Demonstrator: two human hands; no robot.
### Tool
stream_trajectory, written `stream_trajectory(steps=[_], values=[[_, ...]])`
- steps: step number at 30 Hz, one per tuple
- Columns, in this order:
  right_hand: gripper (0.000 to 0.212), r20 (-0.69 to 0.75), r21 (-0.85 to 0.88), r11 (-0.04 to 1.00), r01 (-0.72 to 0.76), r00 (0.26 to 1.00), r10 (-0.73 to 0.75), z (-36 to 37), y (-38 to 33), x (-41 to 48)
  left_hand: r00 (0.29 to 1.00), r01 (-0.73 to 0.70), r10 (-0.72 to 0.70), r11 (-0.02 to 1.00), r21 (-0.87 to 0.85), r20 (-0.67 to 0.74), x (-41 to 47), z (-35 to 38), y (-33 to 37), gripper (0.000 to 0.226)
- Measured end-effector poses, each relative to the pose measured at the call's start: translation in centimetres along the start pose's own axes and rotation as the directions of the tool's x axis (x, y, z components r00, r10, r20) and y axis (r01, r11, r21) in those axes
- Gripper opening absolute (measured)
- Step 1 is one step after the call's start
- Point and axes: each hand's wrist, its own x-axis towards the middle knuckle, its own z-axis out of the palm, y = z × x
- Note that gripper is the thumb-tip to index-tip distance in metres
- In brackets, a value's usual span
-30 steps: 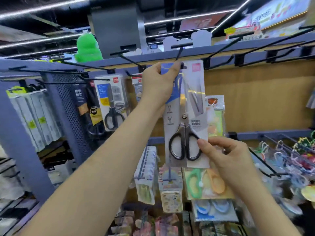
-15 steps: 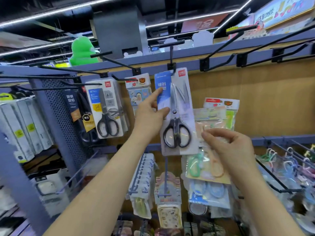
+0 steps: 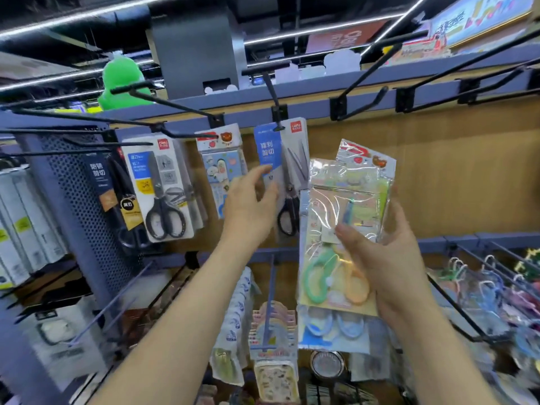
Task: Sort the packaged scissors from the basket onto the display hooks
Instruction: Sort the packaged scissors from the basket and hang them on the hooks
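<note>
A carded pack of black-handled scissors (image 3: 287, 176) with a blue label hangs on a black display hook (image 3: 273, 92) at the top rail. My left hand (image 3: 248, 209) is just in front of its lower left, fingers relaxed and holding nothing. My right hand (image 3: 382, 258) grips a stack of clear-bagged children's scissors (image 3: 339, 229) with green and orange handles, held upright to the right of the hung pack. The basket is out of view.
More carded scissors (image 3: 163, 188) and a cartoon pack (image 3: 222, 168) hang on hooks to the left. Bare black hooks (image 3: 362, 97) jut from the rail to the upper right. Lower hooks (image 3: 271, 317) carry small items, and coloured goods (image 3: 491, 287) hang at the right.
The black-handled pack now hangs on the hook by itself. My left hand has let go of it and dropped slightly. My right hand has raised the clear-bagged scissors.
</note>
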Motion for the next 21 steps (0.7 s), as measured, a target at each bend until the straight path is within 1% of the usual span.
stream_trajectory(steps=[1, 2, 3, 4, 5, 6, 7, 9, 10, 12, 14, 16, 19, 21], values=[[0.074, 0.023, 0.025, 1.000, -0.007, 1.000, 0.006, 0.4, 0.0, -0.1, 0.997, 0.034, -0.023, 0.987, -0.158, 0.068, -1.8, -0.2, 1.0, 0.024], [0.059, 0.037, 0.036, 0.999, -0.004, 0.999, 0.003, 1.0, 0.1, -0.3, 0.988, 0.082, -0.040, 0.951, -0.298, 0.147, -3.5, -0.3, 2.0, 0.017], [0.049, 0.040, 0.052, 0.999, 0.001, 0.999, -0.003, 1.5, 0.5, -0.6, 0.981, 0.107, -0.038, 0.922, -0.373, 0.188, -4.9, -0.1, 2.7, 0.015], [0.043, 0.040, 0.075, 0.997, 0.004, 0.999, -0.007, 1.9, 0.8, -0.8, 0.984, 0.085, -0.016, 0.916, -0.391, 0.176, -5.9, 0.3, 2.8, 0.018], [0.038, 0.037, 0.095, 0.996, -0.003, 0.999, -0.001, 2.2, 1.3, -1.0, 0.991, 0.047, 0.007, 0.917, -0.397, 0.135, -6.6, 0.7, 2.7, 0.022], [0.037, 0.043, 0.108, 0.994, -0.026, 0.999, 0.022, 2.4, 1.5, -1.4, 0.996, 0.021, 0.015, 0.917, -0.398, 0.088, -7.0, 0.9, 2.3, 0.022], [0.042, 0.070, 0.134, 0.988, -0.080, 0.995, 0.071, 2.5, 1.5, -1.7, 0.999, 0.010, 0.009, 0.917, -0.399, 0.045, -7.1, 1.0, 2.0, 0.019], [0.056, 0.218, 0.160, 0.966, -0.205, 0.961, 0.168, 2.5, 1.7, -2.2, 0.999, 0.012, -0.031, 0.916, -0.401, -0.039, -7.4, 0.6, 1.2, 0.005], [0.056, 0.268, 0.150, 0.958, -0.245, 0.943, 0.199, 2.6, 1.6, -2.5, 0.994, 0.014, -0.056, 0.912, -0.411, -0.090, -7.6, 0.4, 0.8, 0.005], [0.049, 0.306, 0.099, 0.968, -0.232, 0.932, 0.192, 3.0, 1.3, -3.0, 0.979, 0.026, -0.113, 0.891, -0.454, -0.167, -8.0, 0.0, 0.2, 0.011], [0.061, 0.352, 0.051, 0.986, -0.161, 0.927, 0.133, 3.5, 1.3, -3.4, 0.963, 0.046, -0.169, 0.873, -0.485, -0.212, -8.4, -0.2, -0.1, 0.012], [0.069, 0.369, 0.054, 0.990, -0.131, 0.924, 0.102, 3.8, 1.4, -3.5, 0.945, 0.075, -0.233, 0.838, -0.540, -0.230, -8.7, -0.7, -0.1, 0.009], [0.059, 0.404, 0.098, 0.981, -0.168, 0.907, 0.115, 4.7, 1.4, -3.5, 0.935, 0.115, -0.300, 0.760, -0.640, -0.188, -8.6, -1.9, -0.3, 0.013], [0.057, 0.417, 0.160, 0.969, -0.186, 0.903, 0.104, 5.6, 1.3, -3.7, 0.929, 0.170, -0.349, 0.691, -0.703, -0.119, -8.3, -3.0, -0.9, 0.015]])
